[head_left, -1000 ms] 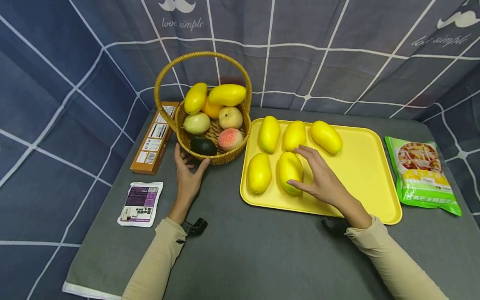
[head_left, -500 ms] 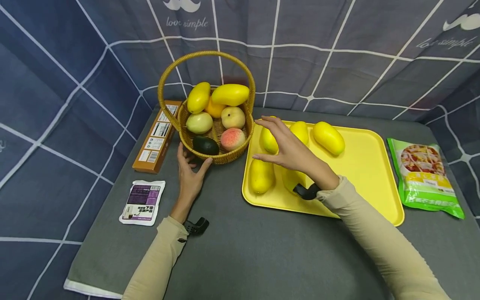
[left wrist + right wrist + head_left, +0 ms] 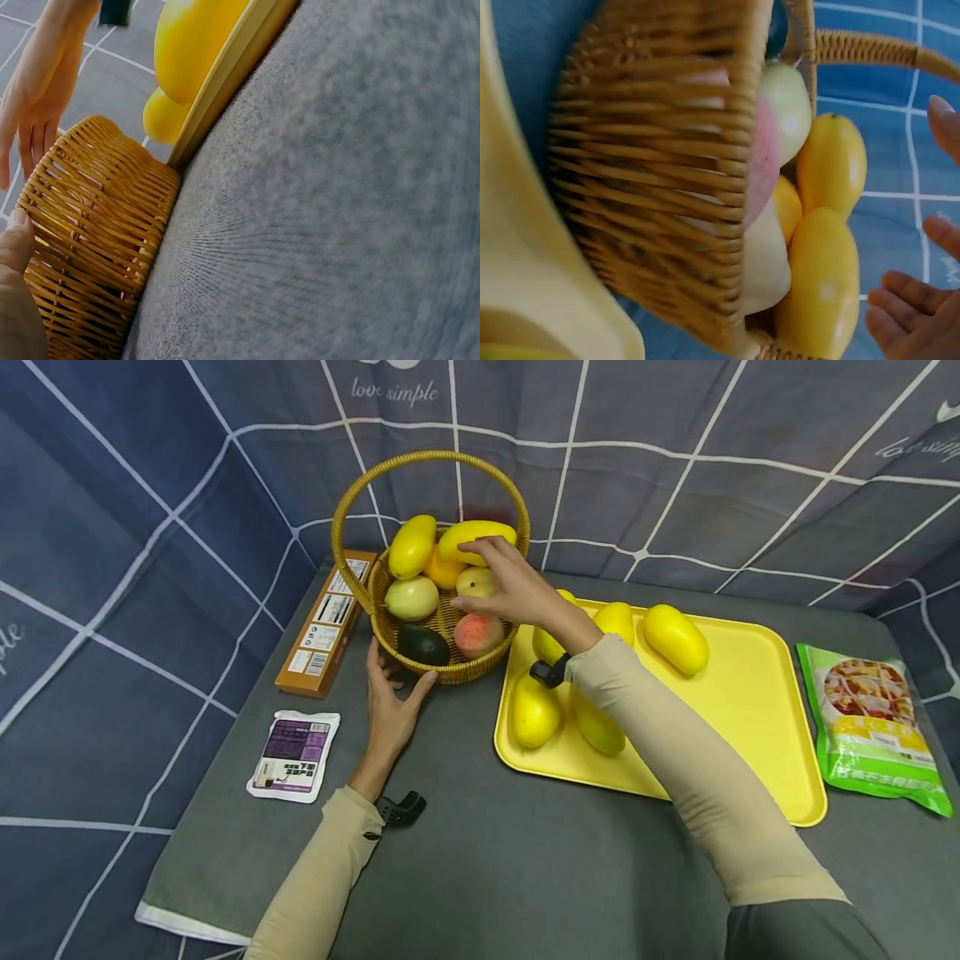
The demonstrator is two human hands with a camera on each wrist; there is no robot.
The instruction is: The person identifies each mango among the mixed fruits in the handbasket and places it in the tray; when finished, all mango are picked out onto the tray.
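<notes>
The wicker basket [image 3: 468,674] stands upright with its tall handle raised. My left hand [image 3: 392,717] holds its front-left side, the thumb [image 3: 16,241] near the rim in the left wrist view. Over the basket's right side hovers my right hand [image 3: 521,591], fingers spread and nothing in them. Beneath and around it are a mango [image 3: 480,537], a pale peach [image 3: 476,582] and a pink peach [image 3: 478,636]. Another mango [image 3: 412,547], an orange fruit [image 3: 444,572], a pale green fruit [image 3: 412,598] and a dark avocado [image 3: 423,646] share the basket.
Right of the basket lies a yellow tray [image 3: 757,727] with several mangoes [image 3: 676,639], partly covered by the right forearm. A green food bag [image 3: 873,727] lies farther right. An orange-brown box [image 3: 326,627] and a purple-white pouch [image 3: 294,756] lie at the left.
My right hand has moved left and away from me, from a mango on the tray to above the basket, still without a fruit. The left hand stays at the basket.
</notes>
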